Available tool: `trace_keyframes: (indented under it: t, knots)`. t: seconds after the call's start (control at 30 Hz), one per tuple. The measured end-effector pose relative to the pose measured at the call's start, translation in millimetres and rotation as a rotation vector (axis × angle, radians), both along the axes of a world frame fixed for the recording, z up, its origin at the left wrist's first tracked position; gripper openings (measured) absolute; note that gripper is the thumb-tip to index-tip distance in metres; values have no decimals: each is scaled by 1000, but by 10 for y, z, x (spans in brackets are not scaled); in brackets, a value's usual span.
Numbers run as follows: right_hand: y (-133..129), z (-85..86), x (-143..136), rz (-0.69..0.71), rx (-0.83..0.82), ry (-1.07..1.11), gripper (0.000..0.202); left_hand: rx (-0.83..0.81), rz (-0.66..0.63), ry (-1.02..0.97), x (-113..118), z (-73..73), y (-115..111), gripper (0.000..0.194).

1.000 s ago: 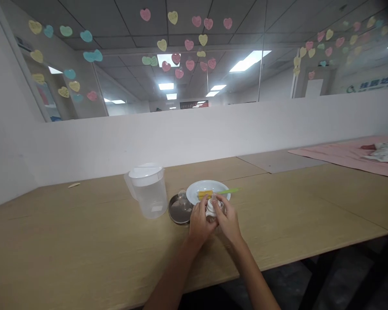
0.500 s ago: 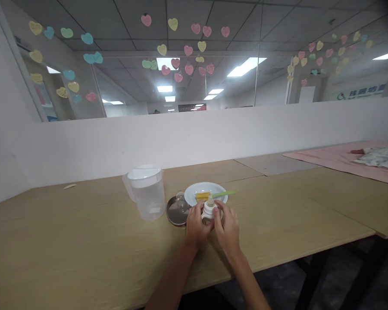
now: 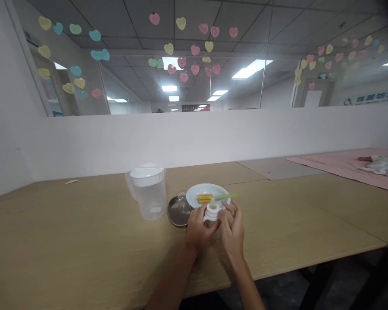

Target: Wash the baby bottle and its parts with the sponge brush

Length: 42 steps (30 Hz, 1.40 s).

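Note:
A baby bottle [image 3: 212, 211] with a white collar and a pale teat stands upright in my left hand [image 3: 198, 228], whose fingers and thumb wrap round its left side. The bottle's lower part is largely hidden by the hands. Close by on the right, my right hand [image 3: 233, 228] has its fingers curled but apart, beside the collar; whether the thumb touches it I cannot tell. Just behind lies a white plate [image 3: 191, 196], bearing a yellow sponge piece [image 3: 204, 198] and a green stick-like handle [image 3: 228, 195]. A round metal tray [image 3: 174, 218] holds a clear dome-shaped cap [image 3: 182, 199].
Left of the tray stands a clear plastic pitcher [image 3: 151, 200] with a white lid. A thin flat piece [image 3: 71, 181] lies far left on the wooden table [image 3: 100, 241]. Pink cloth [image 3: 330, 162] covers the right back, and a white wall [image 3: 197, 137] rises behind.
My right hand has loosened from the collar and shifted slightly right, its fingers spreading. My left hand keeps its hold on the bottle. The camera view has turned slightly.

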State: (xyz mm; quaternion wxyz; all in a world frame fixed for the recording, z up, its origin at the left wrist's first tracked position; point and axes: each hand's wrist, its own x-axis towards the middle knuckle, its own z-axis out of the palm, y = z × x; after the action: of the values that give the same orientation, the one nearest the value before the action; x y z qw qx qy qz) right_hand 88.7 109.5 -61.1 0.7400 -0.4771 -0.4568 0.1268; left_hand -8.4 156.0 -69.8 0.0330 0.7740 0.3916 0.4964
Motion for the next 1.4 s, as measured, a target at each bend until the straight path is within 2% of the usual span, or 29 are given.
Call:
trace_keyframes:
  t: [0.07,0.23,0.43,0.53,0.6,0.67,0.83,0.9,0.97,1.17,1.3,1.4]
  knots:
    - [-37,-31,-7,26,-25,-43,49,-18,2,8,-6,-7,10,46]
    - [-107,8,-7,-86,-26,-83,49,-89,-25,-73,0,-9,-4,56]
    - [-30,24,-39,82,-129,-116,51,-109,-20,-72,-13,-24,-7,42]
    - [-29,-6,-38,-21,-113,-154,49,-74,-28,-42,-20,-13,-13,44]
    - [1,-1,14,-32,-124,-142,49,-48,-21,-22,-17,1,-21,43]
    - [67,15,96,35,-137,-140,47,-32,-11,-7,-13,13,-26,43]
    - [226,5,261,343,-96,-202,39,9,-21,-2,-22,16,-18,41]
    - [227,-16,269,378,-103,-220,41,21,-24,8,-29,6,-9,39]
    - [196,-25,242,300,-103,-251,42,28,-23,16,-31,-14,5,41]
    - [106,83,56,-152,-199,-376,34,33,-8,32,-40,-115,69,53]
    - [42,139,-52,-218,-186,-383,36,64,-16,57,-57,-139,113,50]
    - [-174,-14,-176,-273,-3,-312,36,88,-12,113,-74,-123,121,47]
